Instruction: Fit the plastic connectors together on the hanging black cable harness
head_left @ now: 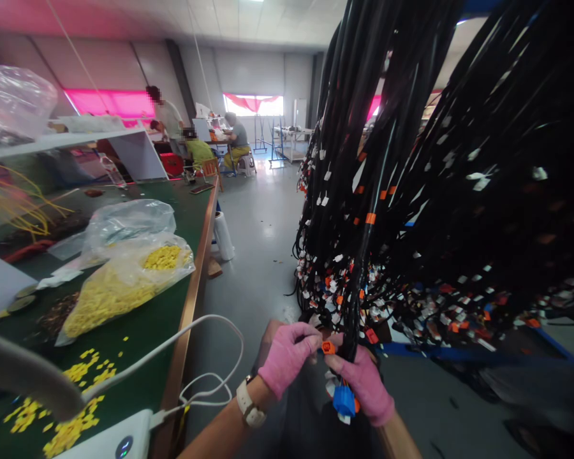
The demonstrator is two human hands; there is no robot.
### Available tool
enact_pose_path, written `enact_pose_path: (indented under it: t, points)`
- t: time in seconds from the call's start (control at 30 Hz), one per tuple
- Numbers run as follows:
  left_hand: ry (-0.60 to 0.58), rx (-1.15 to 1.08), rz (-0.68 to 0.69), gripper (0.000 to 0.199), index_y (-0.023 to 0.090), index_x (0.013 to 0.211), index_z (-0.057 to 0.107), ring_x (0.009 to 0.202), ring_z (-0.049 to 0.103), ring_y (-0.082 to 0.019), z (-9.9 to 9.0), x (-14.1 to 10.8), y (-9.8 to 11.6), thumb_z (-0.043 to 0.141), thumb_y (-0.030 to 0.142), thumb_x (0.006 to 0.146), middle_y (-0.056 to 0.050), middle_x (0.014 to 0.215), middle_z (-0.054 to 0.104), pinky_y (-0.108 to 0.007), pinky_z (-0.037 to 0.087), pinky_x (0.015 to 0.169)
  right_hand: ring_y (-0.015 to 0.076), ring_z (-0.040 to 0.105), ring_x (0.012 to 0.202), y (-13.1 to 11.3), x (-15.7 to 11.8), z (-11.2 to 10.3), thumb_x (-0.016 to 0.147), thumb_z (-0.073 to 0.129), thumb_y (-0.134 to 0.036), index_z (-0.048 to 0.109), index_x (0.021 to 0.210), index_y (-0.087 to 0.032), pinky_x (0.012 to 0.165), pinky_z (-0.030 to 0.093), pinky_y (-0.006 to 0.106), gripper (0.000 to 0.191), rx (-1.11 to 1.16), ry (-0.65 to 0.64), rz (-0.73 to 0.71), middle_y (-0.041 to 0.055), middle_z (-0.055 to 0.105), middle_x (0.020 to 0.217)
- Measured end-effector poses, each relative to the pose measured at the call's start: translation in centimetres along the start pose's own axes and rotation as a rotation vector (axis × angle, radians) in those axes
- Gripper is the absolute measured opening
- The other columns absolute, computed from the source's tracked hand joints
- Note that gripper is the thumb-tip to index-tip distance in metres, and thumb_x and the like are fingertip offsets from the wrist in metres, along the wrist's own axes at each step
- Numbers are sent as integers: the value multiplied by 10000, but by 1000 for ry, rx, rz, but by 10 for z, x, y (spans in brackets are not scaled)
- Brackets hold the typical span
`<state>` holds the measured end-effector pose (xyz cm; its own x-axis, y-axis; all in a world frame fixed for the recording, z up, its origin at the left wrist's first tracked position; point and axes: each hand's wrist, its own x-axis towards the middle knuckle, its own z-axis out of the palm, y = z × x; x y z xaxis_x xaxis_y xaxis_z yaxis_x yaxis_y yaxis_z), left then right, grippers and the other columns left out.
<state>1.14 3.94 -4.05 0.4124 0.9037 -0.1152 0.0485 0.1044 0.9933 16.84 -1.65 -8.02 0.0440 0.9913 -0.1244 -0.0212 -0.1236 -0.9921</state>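
Note:
My left hand (289, 356), in a pink glove with bare fingertips, is pinched closed right beside an orange connector (328, 347). Whatever lies between its fingertips is too small to make out. My right hand (366, 386), gloved the same way, is closed around the lower end of a black wire harness (356, 306), its thumb close to the orange connector. Below that hand dangles a blue connector (344, 400) with white and orange pieces next to it. The harness hangs down from above, wrapped with orange tape bands (370, 218).
Many more black harnesses (459, 191) hang at the right. On the left, a green-topped table (172, 319) carries a bag of yellow pieces (119, 287), loose yellow pieces (71, 427), and a white power bank (110, 440) with a cable (210, 322). Several people work farther back.

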Motion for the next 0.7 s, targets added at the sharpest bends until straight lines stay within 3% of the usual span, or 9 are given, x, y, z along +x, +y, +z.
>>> enact_pose_path:
  t: [0.27, 0.7]
  points:
    - [97, 117, 214, 113, 153, 681, 700, 790, 581, -157, 5, 0, -2, 606, 181, 737, -39, 776, 627, -250, 444, 753, 173, 518, 707, -10, 1, 7, 702, 699, -367, 631, 838, -181, 666, 440, 312, 241, -48, 65, -59, 19, 600, 772]
    - [66, -4, 172, 88, 142, 653, 688, 823, 592, -190, 4, 0, -4, 629, 183, 705, -73, 810, 641, -280, 461, 749, 164, 525, 692, -9, 0, 10, 685, 708, -353, 631, 814, -179, 652, 437, 291, 230, -32, 94, -54, -1, 601, 744]
